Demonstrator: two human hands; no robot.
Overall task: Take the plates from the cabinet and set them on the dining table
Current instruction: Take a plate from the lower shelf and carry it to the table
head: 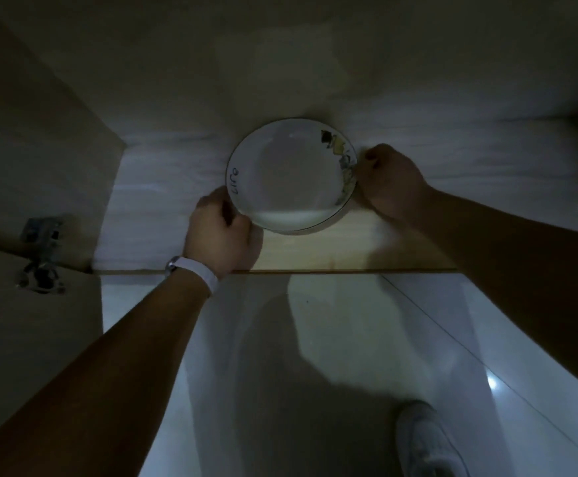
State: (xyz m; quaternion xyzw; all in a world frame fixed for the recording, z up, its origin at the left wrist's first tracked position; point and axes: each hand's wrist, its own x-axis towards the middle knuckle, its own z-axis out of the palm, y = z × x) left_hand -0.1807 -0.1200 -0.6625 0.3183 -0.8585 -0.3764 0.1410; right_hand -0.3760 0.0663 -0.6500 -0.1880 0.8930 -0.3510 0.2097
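Reaching into the dim cabinet (39,149), your left grip (224,232) and right grip (392,182) each clasp opposite rims of the plate (291,177) on the shelf (163,187); lift it level, clearing the near edge.

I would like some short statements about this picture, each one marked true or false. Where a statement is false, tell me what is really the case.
1. The left hand and the right hand both hold the plate at its rim. True.
2. The plate lies on the dining table. False: it is inside the cabinet, over the shelf.
3. The left wrist bears a white band. True.
4. The plate is plain, with no decoration. False: it has a dark pattern near its right rim and writing near its left rim.
5. A black boot shows at the bottom of the picture. False: the shoe there is white.
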